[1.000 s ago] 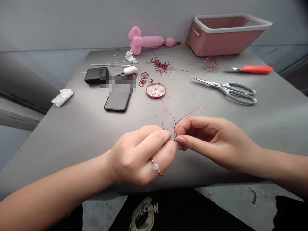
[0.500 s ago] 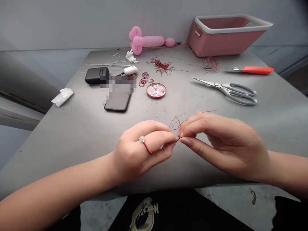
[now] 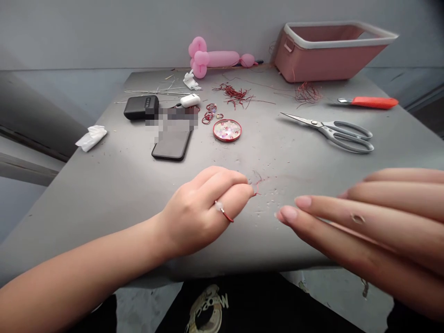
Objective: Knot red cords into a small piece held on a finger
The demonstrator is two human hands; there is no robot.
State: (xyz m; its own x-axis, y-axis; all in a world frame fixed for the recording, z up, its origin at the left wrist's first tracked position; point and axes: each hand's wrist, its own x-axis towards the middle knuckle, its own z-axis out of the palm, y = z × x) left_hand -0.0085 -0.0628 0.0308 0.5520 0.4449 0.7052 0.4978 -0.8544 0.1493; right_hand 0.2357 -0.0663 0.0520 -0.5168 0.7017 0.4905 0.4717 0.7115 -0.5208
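Over the near middle of the table, my left hand (image 3: 204,210) is closed, thumb and forefinger pinching a thin red cord (image 3: 257,188). The cord's loose ends stick out past the fingertips, too fine and blurred to trace fully. A ring of red cord with a pale bead (image 3: 219,206) sits on a finger of this hand. To the right, close to the camera, my right hand (image 3: 367,226) is stretched out, its fingers long and slightly apart, apart from the cord. Nothing shows in its fingers. Part of it is cut off by the frame edge.
Beyond the hands are a round dish of beads (image 3: 227,131), grey-handled scissors (image 3: 328,129), an orange utility knife (image 3: 374,102) and a phone (image 3: 171,143). Red cord scraps (image 3: 236,95), a pink balloon figure (image 3: 218,58) and a pink bin (image 3: 326,60) stand farther back.
My right hand has let go of the cord and moved right and towards the camera, its fingers straightening. My left hand has turned slightly and keeps its pinch.
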